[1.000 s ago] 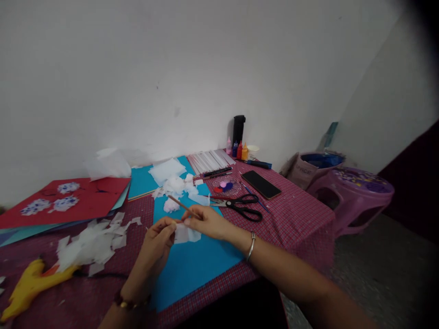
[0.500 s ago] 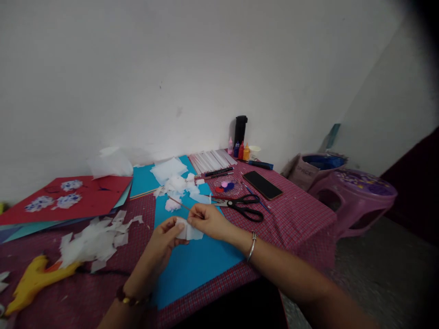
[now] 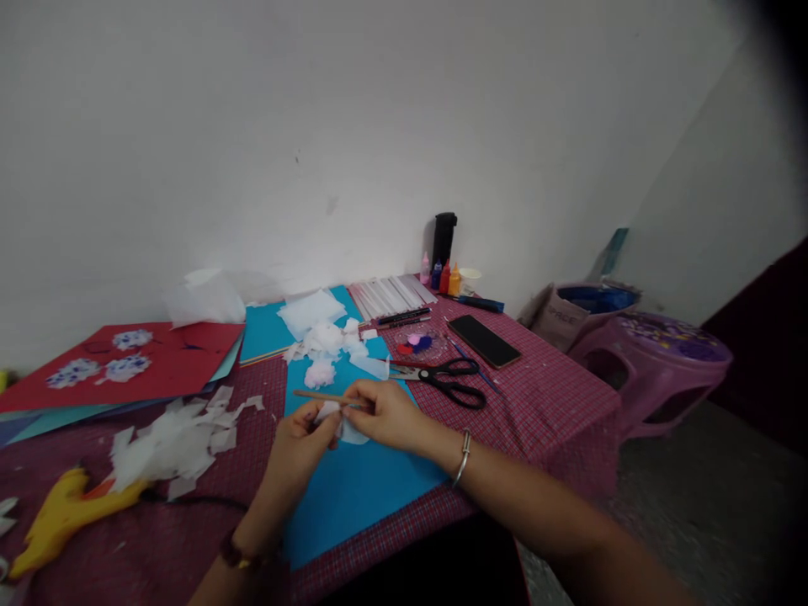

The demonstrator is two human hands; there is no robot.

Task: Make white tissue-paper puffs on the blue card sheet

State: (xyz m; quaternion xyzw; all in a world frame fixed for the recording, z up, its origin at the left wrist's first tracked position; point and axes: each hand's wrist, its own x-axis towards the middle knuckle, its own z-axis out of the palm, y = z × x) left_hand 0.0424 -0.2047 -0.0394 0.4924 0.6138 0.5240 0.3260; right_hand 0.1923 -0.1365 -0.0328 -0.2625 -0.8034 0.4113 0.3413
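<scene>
My left hand (image 3: pixel 307 438) pinches a small piece of white tissue paper (image 3: pixel 351 433) over a blue sheet (image 3: pixel 372 497). Close beside it, my right hand (image 3: pixel 385 412) is closed on a thin wooden stick (image 3: pixel 321 396), held nearly level with its free end pointing left. The fingertips of both hands meet at the paper, and the stick's other end is hidden in my right fingers. Just beyond the hands sits a pale pink tissue puff (image 3: pixel 320 372), with a heap of white tissue scraps (image 3: pixel 325 339) behind it.
Black-handled scissors (image 3: pixel 442 376) lie right of my hands, near a phone (image 3: pixel 483 341) and a paint palette (image 3: pixel 413 342). Small paint bottles (image 3: pixel 445 276) stand by the wall. At left are a yellow glue gun (image 3: pixel 66 513), torn tissue (image 3: pixel 170 446) and a red sheet (image 3: pixel 183 362) with dotted puffs.
The stick has swung from a slant to nearly level and come nearer the paper. My hands have drawn closer together, and the tissue piece is more bunched up.
</scene>
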